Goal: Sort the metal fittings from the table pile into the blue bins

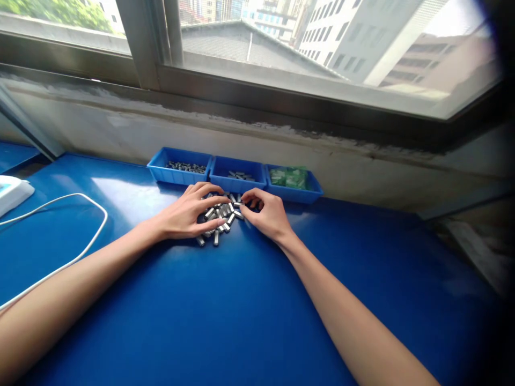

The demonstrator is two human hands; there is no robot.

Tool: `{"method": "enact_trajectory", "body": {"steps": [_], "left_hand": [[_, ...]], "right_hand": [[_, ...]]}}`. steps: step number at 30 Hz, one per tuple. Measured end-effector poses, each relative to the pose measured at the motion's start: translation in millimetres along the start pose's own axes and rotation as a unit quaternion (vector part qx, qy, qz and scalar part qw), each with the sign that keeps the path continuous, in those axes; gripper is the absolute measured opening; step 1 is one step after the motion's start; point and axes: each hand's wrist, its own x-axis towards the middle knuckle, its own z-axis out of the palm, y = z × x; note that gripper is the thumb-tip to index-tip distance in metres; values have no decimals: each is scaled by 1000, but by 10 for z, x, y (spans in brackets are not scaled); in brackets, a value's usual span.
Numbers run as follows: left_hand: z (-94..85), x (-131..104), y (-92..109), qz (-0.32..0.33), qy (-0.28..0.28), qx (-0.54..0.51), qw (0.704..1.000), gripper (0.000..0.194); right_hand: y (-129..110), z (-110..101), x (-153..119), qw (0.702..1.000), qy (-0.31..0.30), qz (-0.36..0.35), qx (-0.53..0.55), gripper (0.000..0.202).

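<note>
Pieces of metal (pixel 225 211) lie heaped on the blue worktop (pixel 225 311), before three blue bins (pixel 237 186); the left hand (pixel 185 212) rests over them, fingers (pixel 213 201) spread, thumb apart, clasping none; the right hand's (pixel 269 214) fingers curl near its thumb at the heap's edge; whether they pinch a piece, I cannot tell.

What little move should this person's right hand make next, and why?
Perhaps slide one piece clear of the heap of small metal pieces: the right hand is curled at its right edge, while the left hand spreads over its left side.
</note>
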Motion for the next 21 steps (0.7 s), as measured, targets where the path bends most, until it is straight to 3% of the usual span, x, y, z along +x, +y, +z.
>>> {"method": "enact_trajectory", "body": {"steps": [6, 11, 21], "left_hand": [[18, 15, -21, -2, 2, -8, 1000, 49], [56, 24, -59, 0, 12, -2, 1000, 48], [51, 27, -60, -2, 12, -17, 1000, 46]], "right_hand": [[83, -78, 28, 996, -51, 20, 72, 19], [101, -99, 15, 988, -35, 43, 142, 27], [68, -95, 24, 999, -40, 8, 12, 21]]}}
